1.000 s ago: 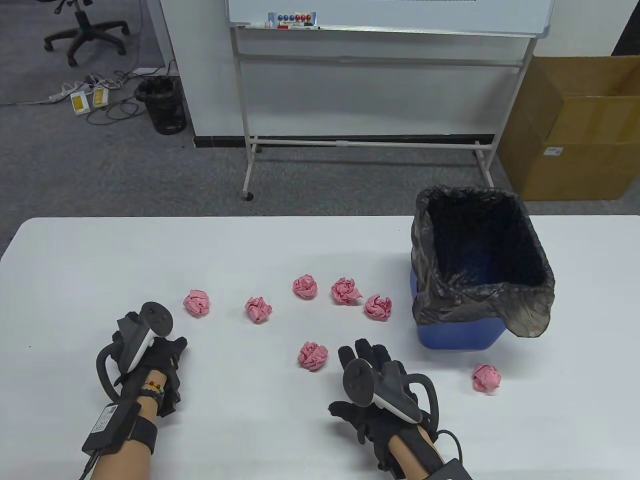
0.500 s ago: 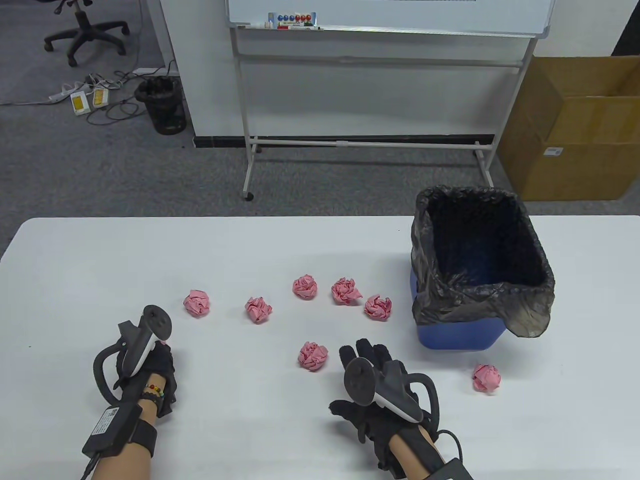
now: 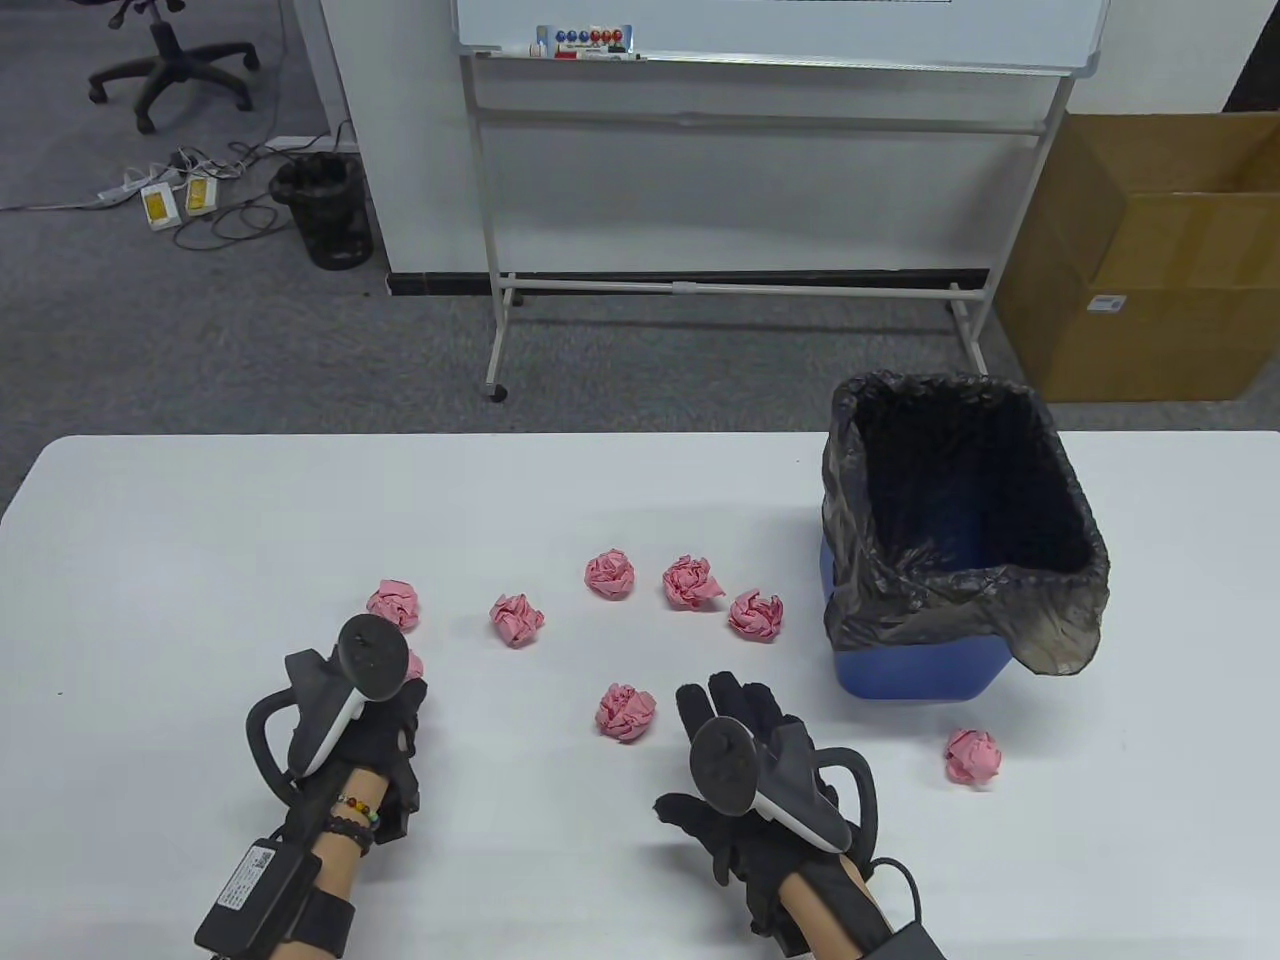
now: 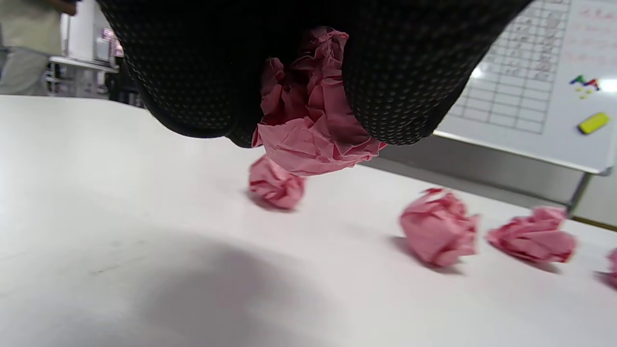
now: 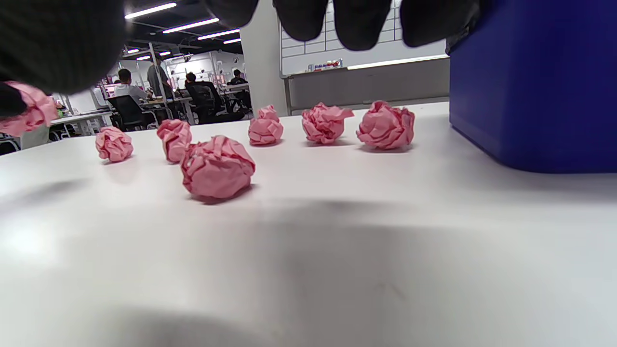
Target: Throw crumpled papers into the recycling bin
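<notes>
Left grip [image 3: 385, 715]: we hold one crumpled paper [image 4: 313, 111] clamped between its fingers, lifted off the counter [image 3: 200, 540].
Right grip [image 3: 745, 760]: fingers spread apart, holding nothing.
Handling: we judge the paper light, soft, springy; pinch around its bulk.
Bin [image 3: 915, 670]: on the counter's right side, top open.
Room: six balls lie loose between; we carry above them.

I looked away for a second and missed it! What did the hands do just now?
The left hand moved right and toward the far side of the table. It holds a crumpled pink paper ball between its fingers, above the white table. The right hand stayed put, holding nothing, and the blue bin with the black bag and the seven pink balls lying on the table did not move.
</notes>
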Tool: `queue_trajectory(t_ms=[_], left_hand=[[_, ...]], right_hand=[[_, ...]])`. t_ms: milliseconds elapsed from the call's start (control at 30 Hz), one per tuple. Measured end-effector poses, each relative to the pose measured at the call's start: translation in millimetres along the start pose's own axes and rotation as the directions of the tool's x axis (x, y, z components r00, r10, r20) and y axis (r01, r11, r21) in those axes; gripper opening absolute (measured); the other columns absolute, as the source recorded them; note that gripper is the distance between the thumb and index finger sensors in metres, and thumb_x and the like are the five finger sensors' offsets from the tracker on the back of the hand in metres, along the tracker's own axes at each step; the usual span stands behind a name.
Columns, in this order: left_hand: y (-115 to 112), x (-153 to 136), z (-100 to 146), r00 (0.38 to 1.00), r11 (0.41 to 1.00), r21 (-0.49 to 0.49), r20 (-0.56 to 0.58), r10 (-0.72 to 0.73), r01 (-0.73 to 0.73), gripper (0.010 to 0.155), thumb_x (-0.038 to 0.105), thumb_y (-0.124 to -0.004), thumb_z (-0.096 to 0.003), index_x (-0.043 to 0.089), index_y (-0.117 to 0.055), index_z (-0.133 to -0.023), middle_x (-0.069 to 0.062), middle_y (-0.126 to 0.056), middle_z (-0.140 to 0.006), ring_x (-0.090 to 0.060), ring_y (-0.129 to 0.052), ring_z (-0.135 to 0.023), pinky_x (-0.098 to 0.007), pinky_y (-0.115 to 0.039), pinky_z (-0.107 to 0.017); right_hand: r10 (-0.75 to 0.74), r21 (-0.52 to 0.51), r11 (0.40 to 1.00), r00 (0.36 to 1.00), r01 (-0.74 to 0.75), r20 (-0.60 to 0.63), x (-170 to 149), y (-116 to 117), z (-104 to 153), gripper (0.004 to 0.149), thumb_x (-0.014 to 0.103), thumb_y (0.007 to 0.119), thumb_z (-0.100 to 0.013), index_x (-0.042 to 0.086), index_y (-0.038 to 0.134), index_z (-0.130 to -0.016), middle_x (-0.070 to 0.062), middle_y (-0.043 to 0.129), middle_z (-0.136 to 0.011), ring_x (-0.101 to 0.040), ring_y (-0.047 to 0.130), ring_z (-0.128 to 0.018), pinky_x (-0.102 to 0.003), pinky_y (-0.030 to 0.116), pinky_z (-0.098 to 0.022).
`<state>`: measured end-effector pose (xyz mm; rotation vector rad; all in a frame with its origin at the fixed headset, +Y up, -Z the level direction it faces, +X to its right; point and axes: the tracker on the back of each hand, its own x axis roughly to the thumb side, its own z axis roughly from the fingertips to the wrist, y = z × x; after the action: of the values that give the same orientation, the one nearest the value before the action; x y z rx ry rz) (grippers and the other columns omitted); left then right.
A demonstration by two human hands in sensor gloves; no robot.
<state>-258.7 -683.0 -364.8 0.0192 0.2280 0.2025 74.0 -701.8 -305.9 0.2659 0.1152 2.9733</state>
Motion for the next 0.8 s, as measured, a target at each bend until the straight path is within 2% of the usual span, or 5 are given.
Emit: queue_trajectory(t_ms=[300,500,633,700,800], left_hand=[[0.2,41.0,33.8,0.983,0.995,-0.018,0.149,0.103,-0.101,0.071,0.04,-0.092,-0.0422,0.017,-0.066,-0.104,-0.018,-0.077,-0.104,-0.031,-0.099,-0.085,-0.04,-0.093,-0.057],[-8.4,47.2,41.7,0.954,0.981,-0.05,0.231,0.192,-0.186,0.071,0.041,-0.092,-0.0421,0.017,-0.066,-0.104,-0.018,-0.078,-0.104,-0.031,-0.099,-0.084,-0.039,-0.094,-0.057],[-16.9,49.7,44.4,0.895,0.965,-0.095,0.36,0.263,-0.245,0.07,0.041,-0.092,-0.0417,0.02,-0.066,-0.104,-0.015,-0.077,-0.105,-0.029,-0.098,-0.087,-0.039,-0.093,-0.059],[-22.1,52.8,47.0,0.821,0.94,-0.152,0.458,0.342,-0.307,0.071,0.04,-0.092,-0.0413,0.021,-0.066,-0.104,-0.014,-0.076,-0.106,-0.028,-0.097,-0.088,-0.039,-0.092,-0.06],[-22.6,59.3,52.3,0.745,0.921,-0.18,0.544,0.385,-0.345,0.071,0.039,-0.094,-0.0406,0.022,-0.066,-0.104,-0.013,-0.075,-0.107,-0.029,-0.096,-0.089,-0.041,-0.091,-0.061]], right_hand=[[0.005,-0.036,0.999,1.0,-0.005,-0.007,-0.7,-2.1,0.9,0.096,0.067,0.075,-0.031,0.032,0.031,-0.109,-0.004,0.04,-0.12,-0.037,0.047,-0.112,-0.057,0.051,-0.077],[-0.005,-0.035,0.999,1.0,0.005,-0.005,-1.1,-1.9,1.1,0.096,0.067,0.075,-0.031,0.03,0.034,-0.109,-0.005,0.044,-0.119,-0.036,0.052,-0.111,-0.056,0.053,-0.076],[-0.028,-0.038,0.999,1.0,0.029,0.013,0.6,-1.0,0.2,0.094,0.067,0.074,-0.031,0.03,0.038,-0.109,-0.005,0.049,-0.118,-0.035,0.058,-0.109,-0.053,0.058,-0.075],[-0.089,-0.044,0.995,0.996,0.09,0.02,1.4,-1.3,-0.1,0.092,0.066,0.074,-0.031,0.029,0.041,-0.109,-0.006,0.053,-0.117,-0.035,0.062,-0.108,-0.052,0.061,-0.074],[-0.166,-0.064,0.984,0.985,0.168,0.039,2.8,-5.4,1.3,0.09,0.066,0.073,-0.031,0.026,0.047,-0.108,-0.007,0.062,-0.113,-0.034,0.073,-0.103,-0.049,0.068,-0.07]])
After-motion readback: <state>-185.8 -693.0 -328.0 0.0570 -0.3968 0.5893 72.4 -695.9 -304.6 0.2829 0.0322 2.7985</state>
